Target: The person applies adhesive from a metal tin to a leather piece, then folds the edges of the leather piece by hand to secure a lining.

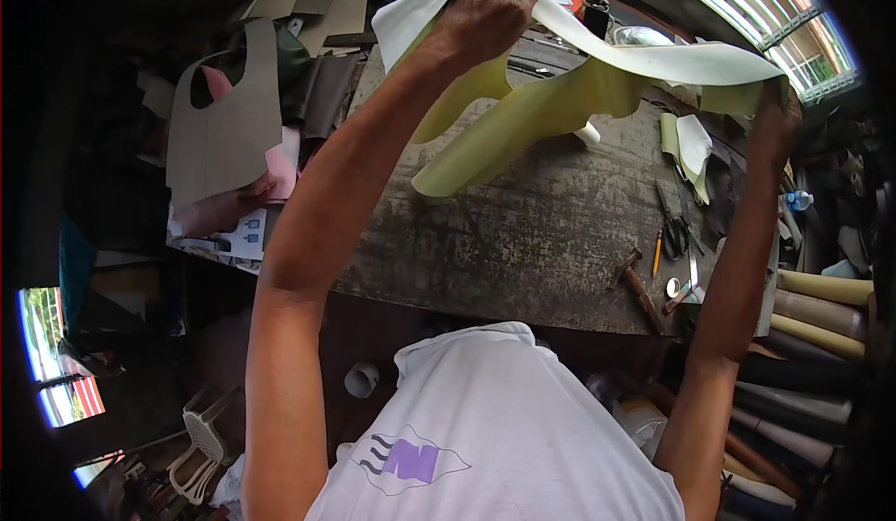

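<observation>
A large sheet of flexible material (644, 59), perhaps vinyl or leather, is stretched between my two hands above the workbench. One face is white and the other yellow-green; its lower part hangs down and curls in cut-out shapes. My left hand (490, 19) is closed on its upper edge, left of centre at the far side of the bench. At the sheet's right end, my right hand (777, 124) grips the corner, fingers partly hidden. Below the right hand, a smaller piece of the same white and green material (693, 147) lies on the bench.
On the worn bench (485, 250) lie a hammer (642, 297), scissors (670, 227), a yellow pencil (657, 252) and a tape roll (673, 287). Grey cut pieces (229, 133) are piled at left. Rolls of material (821, 311) are stacked right. A plastic chair (205, 437) stands lower left.
</observation>
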Tool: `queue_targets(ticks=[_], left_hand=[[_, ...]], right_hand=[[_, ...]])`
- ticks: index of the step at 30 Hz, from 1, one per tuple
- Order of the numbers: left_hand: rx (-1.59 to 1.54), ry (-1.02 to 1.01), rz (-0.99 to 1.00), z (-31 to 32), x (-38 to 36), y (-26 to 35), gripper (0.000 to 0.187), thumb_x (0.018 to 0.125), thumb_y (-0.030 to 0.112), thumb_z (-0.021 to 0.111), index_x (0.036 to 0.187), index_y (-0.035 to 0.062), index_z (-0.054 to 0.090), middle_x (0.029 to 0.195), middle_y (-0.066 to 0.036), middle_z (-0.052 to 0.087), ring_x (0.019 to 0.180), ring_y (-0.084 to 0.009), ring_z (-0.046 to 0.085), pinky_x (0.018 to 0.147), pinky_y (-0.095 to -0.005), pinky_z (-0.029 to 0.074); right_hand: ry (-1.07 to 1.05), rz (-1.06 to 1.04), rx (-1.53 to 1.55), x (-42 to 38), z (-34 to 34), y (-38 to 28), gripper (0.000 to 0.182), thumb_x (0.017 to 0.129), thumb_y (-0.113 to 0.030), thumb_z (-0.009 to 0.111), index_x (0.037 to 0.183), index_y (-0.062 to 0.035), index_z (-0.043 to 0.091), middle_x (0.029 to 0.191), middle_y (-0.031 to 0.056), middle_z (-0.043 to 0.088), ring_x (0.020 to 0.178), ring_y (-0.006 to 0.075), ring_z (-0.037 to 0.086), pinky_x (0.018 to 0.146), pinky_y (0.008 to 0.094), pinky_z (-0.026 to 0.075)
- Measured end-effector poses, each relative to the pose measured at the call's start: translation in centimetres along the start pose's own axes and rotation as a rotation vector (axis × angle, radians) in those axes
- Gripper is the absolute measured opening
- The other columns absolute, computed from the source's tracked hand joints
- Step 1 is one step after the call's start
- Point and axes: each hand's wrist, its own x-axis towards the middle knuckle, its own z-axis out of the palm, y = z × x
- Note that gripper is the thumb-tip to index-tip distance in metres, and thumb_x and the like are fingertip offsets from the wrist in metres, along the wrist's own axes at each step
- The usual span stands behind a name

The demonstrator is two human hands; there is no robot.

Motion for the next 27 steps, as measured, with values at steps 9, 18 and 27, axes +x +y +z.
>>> queue_targets(ticks=[9, 18, 27], left_hand=[[0.646, 0.374, 0.303, -7.8, 6.5, -5.0, 0.022, 0.094, 0.025, 0.063, 0.096, 0.0031, 0.069, 0.073, -0.009, 0.065, 0.069, -0.0196, 0.062, 0.066, -0.033, 0.05], [-0.284, 0.014, -0.791, -1.3, -28.3, 2.9, 0.041, 0.101, 0.025, 0.043, 0.116, -0.0084, 0.061, 0.13, -0.029, 0.053, 0.128, -0.0433, 0.04, 0.113, -0.0525, 0.022], [-0.156, -0.501, -0.953, -1.8, -45.4, 11.5, 0.035, 0.096, 0.02, 0.054, 0.118, -0.0047, 0.063, 0.121, -0.026, 0.058, 0.124, -0.0426, 0.049, 0.104, -0.05, 0.039]], right_hand=[[-0.109, -0.372, -0.369, 6.4, -6.1, -16.0, 0.054, 0.092, -0.054, 0.062, 0.116, -0.0062, 0.068, 0.098, 0.007, 0.069, 0.09, 0.011, 0.062, 0.081, 0.0267, 0.047], [-0.832, -0.475, -0.342, -26.3, -0.9, -10.4, 0.012, 0.074, 0.004, 0.064, 0.086, 0.003, 0.062, 0.126, 0.0188, 0.062, 0.073, 0.023, 0.065, 0.064, 0.0371, 0.054], [-1.414, 0.389, -0.322, -33.1, -0.1, -1.1, 0.032, 0.09, -0.019, 0.069, 0.118, -0.0053, 0.06, 0.149, 0.022, 0.04, 0.104, 0.0373, 0.065, 0.089, 0.0448, 0.052]])
